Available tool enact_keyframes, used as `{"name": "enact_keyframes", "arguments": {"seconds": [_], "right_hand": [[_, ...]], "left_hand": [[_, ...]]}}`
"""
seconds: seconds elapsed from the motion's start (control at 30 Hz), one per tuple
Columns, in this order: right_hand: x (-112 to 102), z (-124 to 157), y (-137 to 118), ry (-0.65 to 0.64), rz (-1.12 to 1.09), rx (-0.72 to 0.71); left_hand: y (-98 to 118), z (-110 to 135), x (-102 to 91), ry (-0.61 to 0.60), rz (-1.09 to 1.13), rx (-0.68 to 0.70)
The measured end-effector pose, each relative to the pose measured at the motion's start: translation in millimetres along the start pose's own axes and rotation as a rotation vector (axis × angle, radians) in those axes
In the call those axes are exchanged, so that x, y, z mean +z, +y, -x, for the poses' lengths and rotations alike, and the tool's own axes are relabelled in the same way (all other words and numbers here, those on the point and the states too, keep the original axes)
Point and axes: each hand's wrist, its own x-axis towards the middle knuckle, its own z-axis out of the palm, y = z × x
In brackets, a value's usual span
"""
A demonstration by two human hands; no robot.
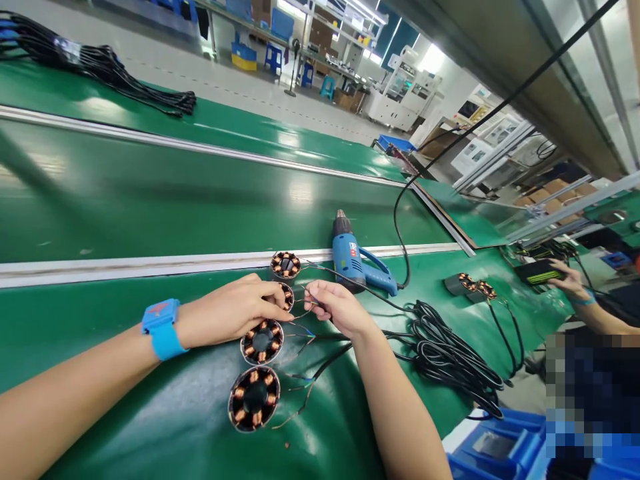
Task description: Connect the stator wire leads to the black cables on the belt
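Note:
My left hand (235, 310), with a blue wristband (161, 328) on its wrist, rests on a round motor stator with copper coils (287, 297) and holds it down on the green table (125, 413). My right hand (334, 305) pinches the thin wires (306, 301) that come out of that stator. Three more stators lie close by: one just beyond (285, 265), one below my left hand (262, 341), and the nearest one (254, 398). Black leads with coloured ends trail from them to the right.
A blue heat gun (356, 261) lies just beyond my right hand, its black cord running up and right. A coil of black cable (450, 347) lies to the right. Two more stators (473, 285) sit farther right, near another person's hand (567, 279). Blue bins (500, 447) stand at the bottom right.

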Motion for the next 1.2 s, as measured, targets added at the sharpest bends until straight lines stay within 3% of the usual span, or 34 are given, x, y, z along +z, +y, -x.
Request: {"name": "enact_keyframes", "arguments": {"seconds": [0.1, 0.17, 0.3, 0.4, 0.5, 0.57, 0.7, 0.87, 0.97, 1.03, 1.13, 1.2], "right_hand": [[-5, 6, 0, -0.027, 0.051, -0.024], [-9, 14, -4, -0.015, 0.205, -0.16], [-16, 19, -28, 0.218, 0.517, -0.574], [-18, 1, -46, 0.371, 0.749, -0.724], [-17, -23, -57, 0.332, 0.967, -0.506], [-17, -33, -60, 0.237, 0.962, -0.303], [-20, -37, -53, 0.104, 0.651, -0.128], [-17, -27, -32, 0.119, 0.263, -0.011], [-15, -15, -24, 0.125, 0.259, -0.078], [-24, -4, -23, 0.169, 0.409, -0.264], [-59, 11, -30, 0.411, 0.74, -0.583], [-90, 18, -35, 0.58, 0.915, -0.555]], "left_hand": [[4, 2, -0.8, -0.016, -0.002, -0.023], [4, 0, -3.1, 0.027, 0.009, -0.046], [-6, -12, -6.2, 0.218, -0.151, -0.098], [-22, -27, -1.5, 0.216, -0.281, -0.103], [-35, -37, 5.9, 0.157, -0.266, -0.1], [-40, -39, 8.4, 0.134, -0.231, -0.104], [-45, -37, 3.8, 0.066, -0.107, -0.128], [-47, -38, -7.1, -0.041, 0.04, -0.134], [-45, -40, -9.2, -0.078, 0.092, -0.161], [-44, -39, -8.0, -0.087, 0.119, -0.18], [-43, -36, -4.5, -0.056, 0.168, -0.199], [-43, -36, -5.2, -0.005, 0.174, -0.208]]}}
